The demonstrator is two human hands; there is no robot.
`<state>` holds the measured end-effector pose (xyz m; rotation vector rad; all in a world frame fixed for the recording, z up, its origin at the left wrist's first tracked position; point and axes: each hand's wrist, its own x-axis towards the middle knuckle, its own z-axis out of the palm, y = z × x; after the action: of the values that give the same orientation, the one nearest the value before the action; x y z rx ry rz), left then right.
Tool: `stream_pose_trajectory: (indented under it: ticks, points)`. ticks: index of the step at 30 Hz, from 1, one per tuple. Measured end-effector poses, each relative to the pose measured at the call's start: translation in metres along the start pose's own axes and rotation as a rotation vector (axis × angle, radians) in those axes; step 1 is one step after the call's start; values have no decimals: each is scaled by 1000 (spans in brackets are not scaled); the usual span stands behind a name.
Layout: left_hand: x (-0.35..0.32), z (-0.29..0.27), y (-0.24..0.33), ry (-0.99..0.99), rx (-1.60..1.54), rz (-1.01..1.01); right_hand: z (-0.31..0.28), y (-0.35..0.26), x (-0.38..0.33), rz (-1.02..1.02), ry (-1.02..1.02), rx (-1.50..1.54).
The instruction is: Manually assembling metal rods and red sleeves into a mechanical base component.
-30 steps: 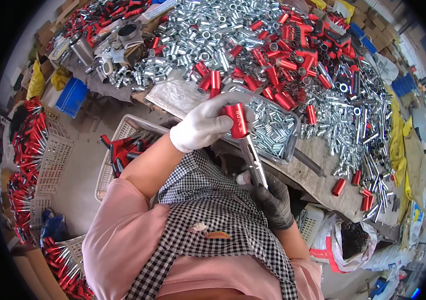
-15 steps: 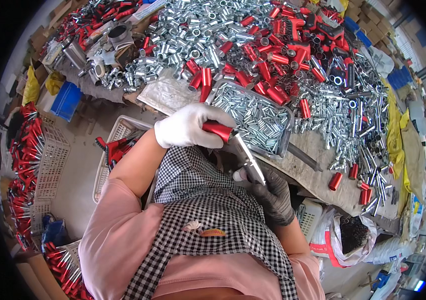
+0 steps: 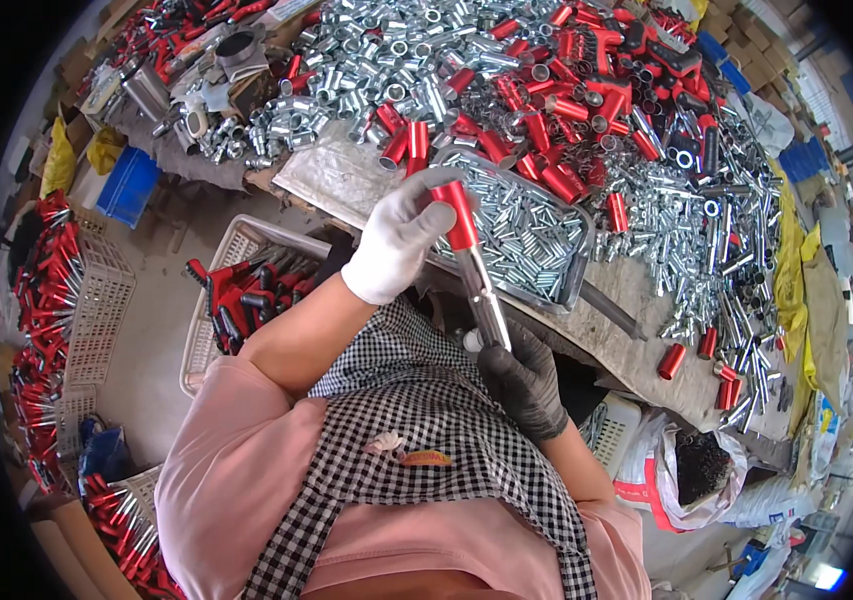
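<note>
Close by the edge of a crowded desk (image 3: 637, 286), a worker's white-gloved left hand (image 3: 394, 243) pinches a red sleeve (image 3: 461, 224) between its fingers, while the grey-gloved right hand (image 3: 527, 388) has its fingers curled at the lower end of the silver tube (image 3: 484, 302) below it. A metal tray (image 3: 578, 280) of small silver pins sits along the edge; bare floor (image 3: 162, 325) opens at left between a basket (image 3: 201, 340) of red-and-black handles and another basket (image 3: 102, 310) of red-handled rods.
</note>
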<state>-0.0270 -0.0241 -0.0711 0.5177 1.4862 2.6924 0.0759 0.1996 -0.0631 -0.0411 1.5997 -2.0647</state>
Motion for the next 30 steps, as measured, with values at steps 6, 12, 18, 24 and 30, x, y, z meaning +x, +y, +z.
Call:
stream_pose_trajectory:
  ticks: [6, 12, 18, 24, 30]
  points:
    - [-17, -4, 6, 104, -71, -113, 5, 11, 12, 1, -72, 28]
    - [-12, -12, 4, -41, -271, -35, 24, 23, 26, -25, -123, 101]
    - [-21, -26, -16, 74, -318, -18, 28, 19, 35, 62, -113, 216]
    - [-29, -6, -6, -51, -406, -207, 40, 21, 37, -5, -125, 233]
    - [-17, 0, 10, 2, -408, -212, 43, 13, 46, -2, -81, 180]
